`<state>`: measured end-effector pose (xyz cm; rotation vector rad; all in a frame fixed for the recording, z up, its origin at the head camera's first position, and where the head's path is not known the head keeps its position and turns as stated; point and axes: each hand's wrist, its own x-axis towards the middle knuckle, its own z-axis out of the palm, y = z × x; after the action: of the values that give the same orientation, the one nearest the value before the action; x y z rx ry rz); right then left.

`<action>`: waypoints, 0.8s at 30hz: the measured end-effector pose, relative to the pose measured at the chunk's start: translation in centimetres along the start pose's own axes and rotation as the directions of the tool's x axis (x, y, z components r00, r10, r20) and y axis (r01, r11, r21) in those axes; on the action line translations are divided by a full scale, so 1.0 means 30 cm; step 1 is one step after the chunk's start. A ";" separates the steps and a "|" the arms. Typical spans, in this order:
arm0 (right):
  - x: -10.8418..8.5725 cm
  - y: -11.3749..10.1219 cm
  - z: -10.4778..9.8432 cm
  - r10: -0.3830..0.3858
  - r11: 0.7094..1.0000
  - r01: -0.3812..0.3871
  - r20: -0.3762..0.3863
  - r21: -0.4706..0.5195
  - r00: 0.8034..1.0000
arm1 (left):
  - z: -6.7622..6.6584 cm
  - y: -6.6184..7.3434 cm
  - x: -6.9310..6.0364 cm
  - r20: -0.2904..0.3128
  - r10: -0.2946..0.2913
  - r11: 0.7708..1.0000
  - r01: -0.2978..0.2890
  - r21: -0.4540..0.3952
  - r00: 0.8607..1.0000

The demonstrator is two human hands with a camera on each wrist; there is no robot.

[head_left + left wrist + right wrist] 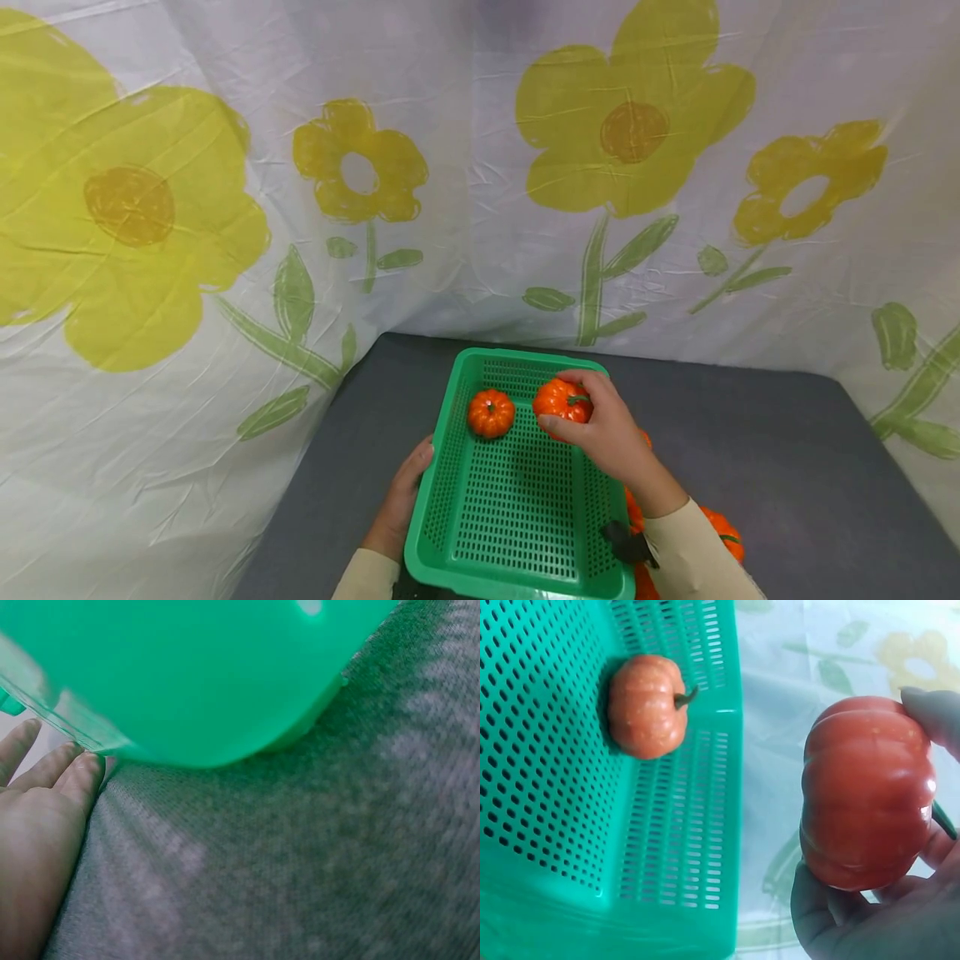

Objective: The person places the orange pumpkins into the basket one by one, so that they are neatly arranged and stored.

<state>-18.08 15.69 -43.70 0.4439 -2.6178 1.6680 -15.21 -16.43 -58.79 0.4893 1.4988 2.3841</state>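
Note:
My right hand point(611, 429) holds a small glossy orange pumpkin point(558, 400) with a green stem above the right side of a green plastic basket point(517, 587). In the right wrist view the fingers and thumb are curled around this pumpkin point(866, 795). A second, smaller orange pumpkin point(491, 414) sits inside the basket, toward its far left. Against the basket's left outer side rests my left hand point(402, 500). The left wrist view shows its fingers nearly straight, touching the green wall point(187, 682); its thumb is out of that view.
More orange pumpkins point(723, 533) lie on the dark grey tabletop point(780, 450) to the basket's right, partly hidden by the right arm and the rim. A white cloth with yellow flowers point(465, 275) hangs behind and beside the table.

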 end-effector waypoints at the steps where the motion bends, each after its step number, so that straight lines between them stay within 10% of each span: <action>1: 0.005 -0.001 0.006 -0.002 1.000 0.002 0.000 -0.006 1.000 | 0.000 0.000 -0.001 0.000 -0.002 1.000 0.002 -0.001 1.000; 24: 0.148 0.104 0.105 0.077 0.995 -0.078 -0.012 -0.070 0.997 | 0.007 -0.003 0.004 -0.054 -0.021 0.999 0.023 0.033 0.998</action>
<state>-22.64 13.08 -47.13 0.3368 -2.7105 1.5876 -15.22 -16.18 -58.77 0.4170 1.5616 2.3765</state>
